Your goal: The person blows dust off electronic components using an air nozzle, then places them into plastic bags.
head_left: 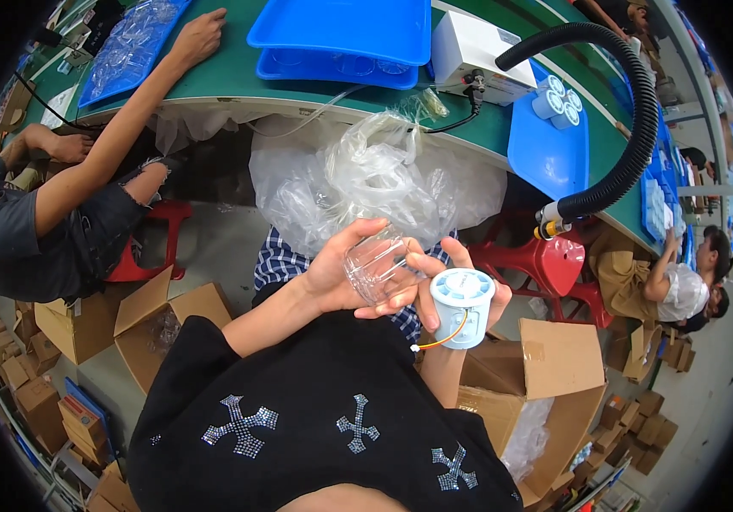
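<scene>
Close in front of my chest, my left hand (341, 277) is wrapped round a clear plastic cup-like cover (377, 266), tilted on its side. Beside it, my right hand (496, 300) grips a pale blue round plastic housing (460, 320) with a slotted top ring. A short red and yellow wire lead (447, 340) with a small white plug hangs from the housing. Some fingertips of the right hand reach toward the clear cover; whether they touch it I cannot tell. Below the hands' far side, crumpled clear plastic bags (375, 175) lie over my lap.
Ahead stands a green workbench (230, 64) with stacked blue trays (341, 30), a white box-shaped machine (477, 51) and a black flexible hose (639, 111). A blue tray (546, 158) carries several pale blue housings. Open cartons (558, 363) flank me; co-workers sit on both sides.
</scene>
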### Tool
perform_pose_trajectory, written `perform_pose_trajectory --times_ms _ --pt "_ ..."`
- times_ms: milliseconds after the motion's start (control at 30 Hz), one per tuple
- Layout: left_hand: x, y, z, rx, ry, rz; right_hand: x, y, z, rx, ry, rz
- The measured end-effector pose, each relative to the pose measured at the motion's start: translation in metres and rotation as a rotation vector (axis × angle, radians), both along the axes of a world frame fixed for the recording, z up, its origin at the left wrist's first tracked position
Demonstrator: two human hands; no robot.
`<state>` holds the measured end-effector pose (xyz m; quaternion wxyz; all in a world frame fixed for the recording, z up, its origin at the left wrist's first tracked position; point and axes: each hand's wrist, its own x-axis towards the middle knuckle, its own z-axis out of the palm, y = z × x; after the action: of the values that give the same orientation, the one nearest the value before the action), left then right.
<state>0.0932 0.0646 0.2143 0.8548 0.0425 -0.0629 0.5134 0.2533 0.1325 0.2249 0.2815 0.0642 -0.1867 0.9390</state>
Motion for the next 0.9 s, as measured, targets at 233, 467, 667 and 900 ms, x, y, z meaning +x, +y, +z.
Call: perform_pose_trajectory --times_ms 233,467,667,900 --pt "0.003 0.002 0.000 0.008 0.028 -0.010 0.002 0.005 -0.004 -0.014 0.013 0.016" --pt "0.008 0.000 0.000 -0.045 0.001 -0.020 0.002 0.007 -0.005 0.012 -0.006 -0.005" --pt "0.006 0.001 -0.004 -0.014 0.034 -0.031 0.003 0.005 -0.007 -0.009 -0.024 -0.020" --pt "0.004 0.003 -0.003 -0.037 0.018 -0.003 -0.003 -0.008 0.001 0.131 -0.117 -0.287"
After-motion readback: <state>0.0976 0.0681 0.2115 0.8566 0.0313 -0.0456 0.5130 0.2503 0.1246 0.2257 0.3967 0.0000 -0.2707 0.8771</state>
